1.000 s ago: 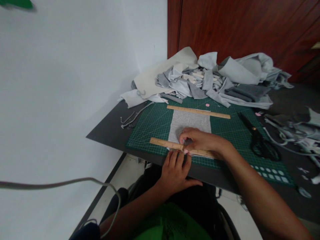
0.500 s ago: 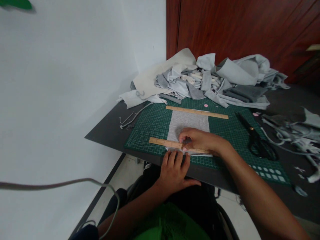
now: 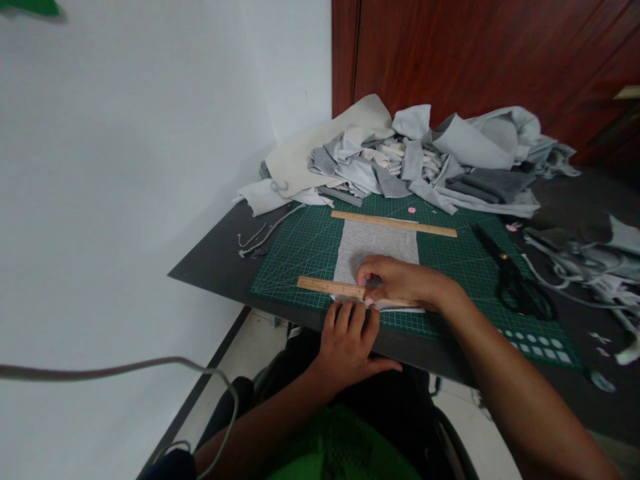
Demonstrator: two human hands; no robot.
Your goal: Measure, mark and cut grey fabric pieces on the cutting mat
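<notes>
A piece of light grey cloth [image 3: 377, 243] lies flat on a green cutting mat [image 3: 295, 247]. Across its near end runs a wooden ruler [image 3: 327, 286], and a second wooden ruler [image 3: 395, 222] crosses its far end. My right hand [image 3: 397, 280] is closed at the near ruler, with index finger and thumb at its opposite long edges; the palm hides the ruler's right part. Flat at the table's front edge rests my left hand [image 3: 347, 340], its fingers outstretched and their tips at the cloth's near edge.
Black scissors [image 3: 517, 280] lie on the mat's right side. Heaped grey and cream fabric scraps [image 3: 380, 160] line the back, and more scraps [image 3: 590, 260] lie at the right. A white wall [image 3: 150, 167] borders the left, with a cable [image 3: 150, 363] hanging before it.
</notes>
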